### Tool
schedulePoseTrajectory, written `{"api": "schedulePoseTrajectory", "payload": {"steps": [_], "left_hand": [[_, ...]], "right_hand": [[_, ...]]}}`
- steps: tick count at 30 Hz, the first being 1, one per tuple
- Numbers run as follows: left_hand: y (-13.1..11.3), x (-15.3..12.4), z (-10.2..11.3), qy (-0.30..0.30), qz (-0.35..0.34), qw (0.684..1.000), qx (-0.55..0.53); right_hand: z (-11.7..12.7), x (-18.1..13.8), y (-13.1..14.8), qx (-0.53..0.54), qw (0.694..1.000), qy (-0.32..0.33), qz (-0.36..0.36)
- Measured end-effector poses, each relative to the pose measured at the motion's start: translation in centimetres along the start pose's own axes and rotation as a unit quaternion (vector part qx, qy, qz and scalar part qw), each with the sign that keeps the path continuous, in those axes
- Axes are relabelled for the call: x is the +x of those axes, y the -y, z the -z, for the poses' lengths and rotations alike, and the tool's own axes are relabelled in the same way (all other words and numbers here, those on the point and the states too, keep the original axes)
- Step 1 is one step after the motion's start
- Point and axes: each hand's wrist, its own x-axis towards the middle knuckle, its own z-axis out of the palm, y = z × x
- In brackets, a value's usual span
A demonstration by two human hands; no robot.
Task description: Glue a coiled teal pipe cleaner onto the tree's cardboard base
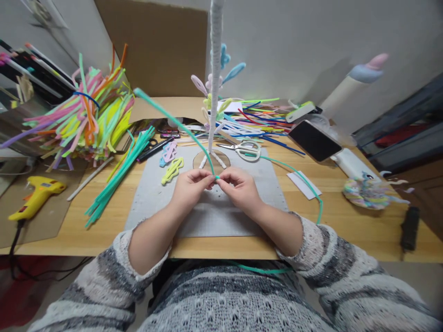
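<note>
Both my hands meet over the grey mat (194,216), pinching a green pipe cleaner (180,125) at one spot. Its free length rises up and to the left from my left hand (194,184). Thumb and fingers of my right hand (240,189) close on the green piece right beside the left fingertips. Just behind stands a white wrapped stem (215,69) with splayed feet on a round base. Left of my hands lie a yellow pipe-cleaner shape (172,170) and a pink one (169,152). White-handled scissors (247,151) rest at the mat's far right.
Green pipe cleaners (117,180) lie in a bunch on the left, near a yellow glue gun (39,196). A big multicoloured bundle (90,115) stands behind. To the right are a phone (314,140), a white card (304,184) and a long green strand (297,170) running off the table's front edge.
</note>
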Motion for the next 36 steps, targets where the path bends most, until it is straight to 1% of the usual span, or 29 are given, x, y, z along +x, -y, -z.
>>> {"api": "schedulePoseTrajectory", "payload": {"steps": [3, 6, 8, 10, 13, 15, 16, 17, 18, 20, 23, 25, 26, 27, 29, 30, 31, 32, 36], "left_hand": [[0.1, 0.2, 0.4, 0.005, -0.024, 0.998, 0.051], [0.3, 0.6, 1.0, 0.027, -0.078, 0.985, 0.152], [0.3, 0.8, 1.4, 0.046, -0.119, 0.964, 0.234], [0.3, 0.9, 1.7, 0.071, -0.165, 0.933, 0.311], [0.3, 0.8, 1.8, 0.108, -0.224, 0.885, 0.394], [0.4, 0.8, 1.8, 0.125, -0.236, 0.862, 0.431], [0.4, 0.8, 1.8, 0.132, -0.235, 0.853, 0.447], [0.4, 0.8, 1.8, 0.135, -0.230, 0.847, 0.460], [0.4, 0.9, 1.8, 0.133, -0.223, 0.845, 0.467], [0.2, 0.9, 1.8, 0.114, -0.200, 0.854, 0.467], [0.0, 0.9, 1.6, 0.074, -0.165, 0.871, 0.457], [0.0, 0.8, 1.5, 0.070, -0.151, 0.871, 0.462], [0.1, 0.8, 1.5, 0.074, -0.148, 0.868, 0.469], [0.2, 0.7, 1.4, 0.080, -0.148, 0.863, 0.477], [0.5, 0.5, 1.3, 0.092, -0.159, 0.854, 0.487], [0.7, 0.5, 1.3, 0.097, -0.167, 0.850, 0.490], [0.8, 0.5, 1.2, 0.102, -0.173, 0.846, 0.493], [0.9, 0.4, 1.2, 0.105, -0.175, 0.843, 0.498], [1.0, 0.5, 1.2, 0.096, -0.154, 0.830, 0.527]], "right_hand": [[0.3, 0.2, 0.0, -0.030, 0.999, 0.032, 0.031], [1.0, 0.5, 0.0, -0.071, 0.993, 0.087, 0.040], [1.4, 0.7, -0.1, -0.114, 0.985, 0.124, 0.044], [1.6, 0.7, 0.0, -0.173, 0.970, 0.160, 0.058], [1.6, 0.5, 0.3, -0.282, 0.933, 0.213, 0.066], [1.5, 0.4, 0.4, -0.340, 0.906, 0.243, 0.060], [1.4, 0.4, 0.4, -0.356, 0.898, 0.251, 0.058], [1.4, 0.4, 0.3, -0.358, 0.897, 0.252, 0.057], [1.4, 0.4, 0.3, -0.345, 0.904, 0.247, 0.057], [1.5, 0.6, 0.0, -0.283, 0.932, 0.219, 0.057], [1.7, 0.9, -0.1, -0.188, 0.971, 0.137, 0.054], [1.8, 0.9, 0.1, -0.171, 0.979, 0.074, 0.082], [1.9, 0.8, 0.3, -0.174, 0.977, 0.056, 0.112], [1.9, 0.7, 0.4, -0.180, 0.970, 0.056, 0.152], [1.9, 0.5, 0.7, -0.209, 0.946, 0.096, 0.230], [1.9, 0.4, 0.8, -0.235, 0.931, 0.122, 0.252], [1.9, 0.4, 0.8, -0.268, 0.917, 0.144, 0.259], [1.8, 0.3, 0.8, -0.304, 0.905, 0.161, 0.249], [2.0, 0.5, 1.0, -0.412, 0.876, 0.187, 0.166]]}}
